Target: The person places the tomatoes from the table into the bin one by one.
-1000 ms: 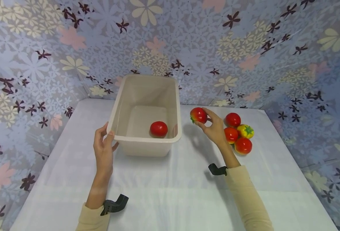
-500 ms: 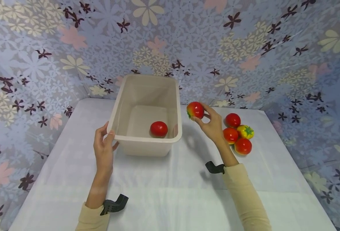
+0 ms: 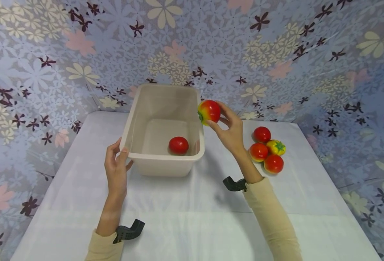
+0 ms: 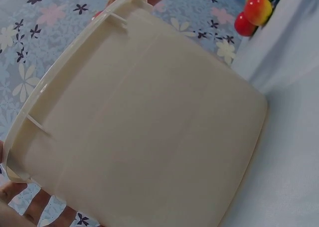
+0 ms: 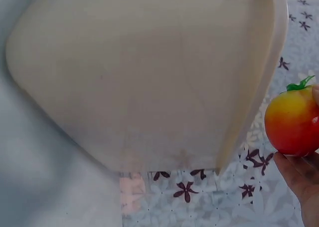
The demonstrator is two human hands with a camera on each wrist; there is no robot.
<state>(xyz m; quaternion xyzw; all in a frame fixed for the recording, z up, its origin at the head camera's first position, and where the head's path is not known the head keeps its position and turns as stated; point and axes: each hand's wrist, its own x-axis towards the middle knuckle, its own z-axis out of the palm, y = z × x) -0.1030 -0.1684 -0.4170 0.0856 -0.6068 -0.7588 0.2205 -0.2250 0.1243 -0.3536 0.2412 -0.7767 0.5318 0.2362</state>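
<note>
My right hand [image 3: 229, 128] pinches a red and yellow tomato [image 3: 210, 111] with a green calyx, raised at the right rim of a beige plastic bin [image 3: 164, 158]. In the right wrist view the tomato [image 5: 293, 121] sits between thumb and fingers, beside the bin's lip. My left hand [image 3: 116, 168] grips the bin's front left corner, thumb over the rim and fingers below it. Inside the bin, near its front right, lies one red tomato [image 3: 178, 145]. The left wrist view shows the bin's outer wall [image 4: 144, 107] with my left fingers [image 4: 37, 207] at its lower corner.
To the right on the white-covered table [image 3: 185, 232] several more tomatoes sit in a cluster, among them a yellow one [image 3: 276, 147] with its green calyx up and a red one [image 3: 273, 164] in front. A floral cloth [image 3: 231, 65] rises behind and at both sides.
My right hand has lifted the tomato and carried it left, from beside the bin up to its right rim. My left hand and the bin have stayed put.
</note>
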